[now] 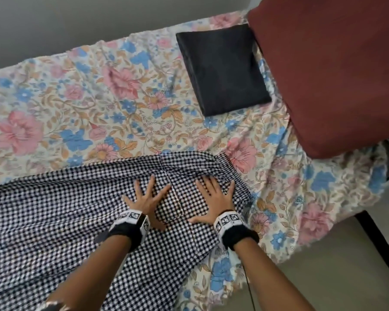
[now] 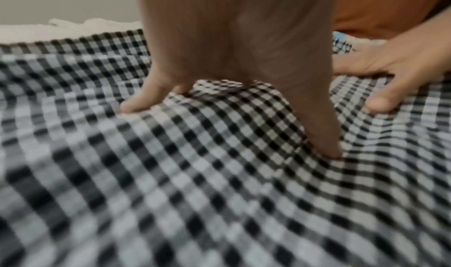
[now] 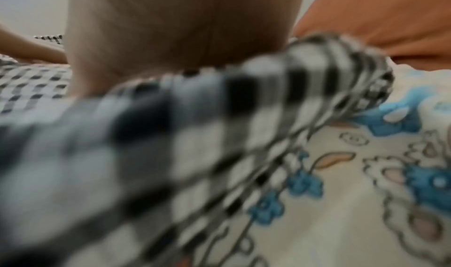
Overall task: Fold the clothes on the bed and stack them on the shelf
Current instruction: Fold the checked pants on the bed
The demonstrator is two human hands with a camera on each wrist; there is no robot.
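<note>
A black-and-white checked garment (image 1: 61, 212) lies spread across the near side of the bed, reaching off the left edge of the head view. Both hands press flat on its right end. My left hand (image 1: 147, 196) has its fingers spread on the cloth. My right hand (image 1: 213, 196) lies beside it, fingers straight, near the bunched right edge. In the left wrist view the left hand (image 2: 234, 62) presses the checked garment (image 2: 195, 184), with the right hand (image 2: 400, 74) beside it. The right wrist view shows the right hand (image 3: 171, 30) behind a blurred fold of the checked garment (image 3: 171, 136). A folded black garment (image 1: 222, 68) rests farther back.
The bed wears a floral sheet (image 1: 76, 97) in pink, blue and tan. A dark red pillow (image 1: 332, 70) fills the far right corner, beside the black garment. Grey wall runs behind the bed, and pale floor (image 1: 346, 265) shows at the lower right.
</note>
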